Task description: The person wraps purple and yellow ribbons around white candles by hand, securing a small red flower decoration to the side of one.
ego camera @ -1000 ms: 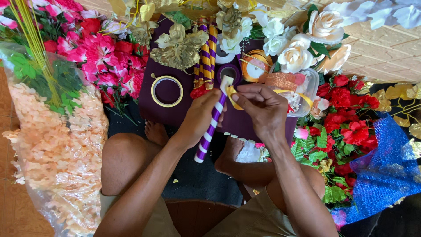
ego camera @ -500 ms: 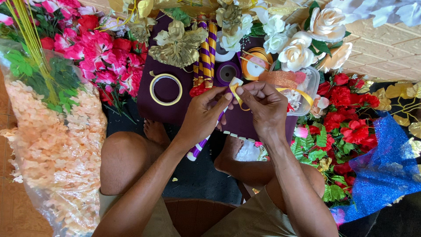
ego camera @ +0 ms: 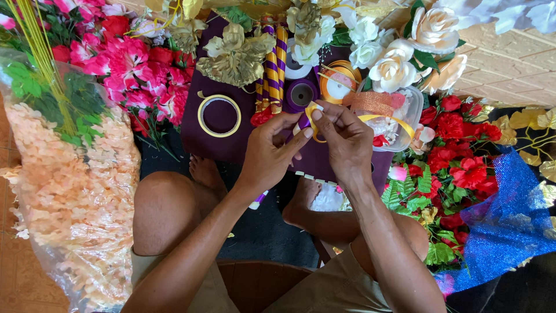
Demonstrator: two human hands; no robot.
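My left hand (ego camera: 272,152) grips a stick wrapped in purple ribbon; its top end (ego camera: 303,122) shows between my fingers and its lower end (ego camera: 258,200) pokes out under my wrist. My right hand (ego camera: 343,139) pinches a yellow ribbon (ego camera: 313,111) at the stick's top. The ribbon trails right over a clear plastic box (ego camera: 405,119). Both hands meet above a dark purple cloth (ego camera: 214,136), over my crossed legs.
A roll of yellow tape (ego camera: 219,115), gold-and-purple striped sticks (ego camera: 272,69), ribbon spools (ego camera: 301,94) and a gold leaf ornament (ego camera: 234,55) lie on the cloth. Pink and red artificial flowers (ego camera: 124,64) are at left, a bag of peach blossoms (ego camera: 69,197), white roses (ego camera: 394,69), red flowers (ego camera: 463,150), blue glitter mesh (ego camera: 509,214).
The purple stick has been drawn up through my left hand, so less of it shows below my wrist. Both hands shifted slightly higher while the yellow ribbon stays pinched at the stick's top.
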